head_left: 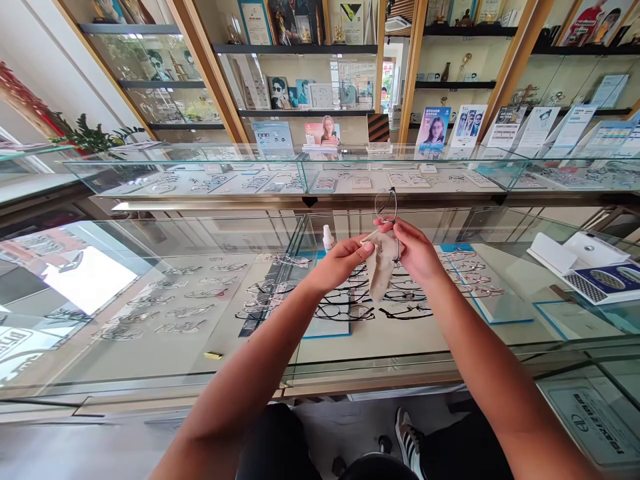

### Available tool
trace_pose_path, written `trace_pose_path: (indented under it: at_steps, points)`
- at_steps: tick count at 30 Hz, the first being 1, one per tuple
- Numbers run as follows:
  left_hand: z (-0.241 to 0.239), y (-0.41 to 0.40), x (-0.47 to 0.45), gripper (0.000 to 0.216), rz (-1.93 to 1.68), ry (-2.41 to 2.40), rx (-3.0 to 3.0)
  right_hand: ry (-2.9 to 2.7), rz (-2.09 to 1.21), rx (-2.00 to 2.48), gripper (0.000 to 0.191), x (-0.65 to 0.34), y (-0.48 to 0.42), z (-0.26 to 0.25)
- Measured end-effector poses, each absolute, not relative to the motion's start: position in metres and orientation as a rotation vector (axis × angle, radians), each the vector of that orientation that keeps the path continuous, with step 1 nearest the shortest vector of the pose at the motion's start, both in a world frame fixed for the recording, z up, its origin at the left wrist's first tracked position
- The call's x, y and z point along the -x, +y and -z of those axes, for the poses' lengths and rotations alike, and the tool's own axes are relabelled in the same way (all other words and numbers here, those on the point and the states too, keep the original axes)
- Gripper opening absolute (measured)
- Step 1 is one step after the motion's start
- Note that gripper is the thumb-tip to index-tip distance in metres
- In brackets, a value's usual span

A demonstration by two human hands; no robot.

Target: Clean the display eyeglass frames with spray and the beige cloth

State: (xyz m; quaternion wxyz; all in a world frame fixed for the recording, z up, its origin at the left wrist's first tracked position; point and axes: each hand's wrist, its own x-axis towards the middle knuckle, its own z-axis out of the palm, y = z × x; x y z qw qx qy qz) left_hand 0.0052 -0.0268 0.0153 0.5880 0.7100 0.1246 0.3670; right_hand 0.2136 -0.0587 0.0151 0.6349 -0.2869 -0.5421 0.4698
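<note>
Here, left fingers (356, 254) pinch cloth (381, 270), right fingers (411, 237) grip eyeglasses (385, 205) above glass showcase (165, 363); shelves (295, 49) behind.

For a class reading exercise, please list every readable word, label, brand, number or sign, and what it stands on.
"Professional", apparently: poster, upper right; the line beneath is too small.
Too small or blurred to read: blue standing card, white display cards, framed certificate on the top shelf, plaque at lower right, white bottle, lettering at lower left.
</note>
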Motion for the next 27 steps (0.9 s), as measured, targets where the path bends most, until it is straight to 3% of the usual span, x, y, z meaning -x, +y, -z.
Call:
trace_pose_path:
  at_steps: [12,27]
  points:
    - [-0.011,-0.03,-0.01,0.066,-0.869,0.401,-1.589,-1.29,-1.226,0.614,0.043,-0.202,-0.062,-0.012]
    - [-0.009,-0.033,-0.015,0.057,-1.013,0.463,-1.548,-1.369,-1.206,0.613,0.039,-0.198,-0.064,-0.01]
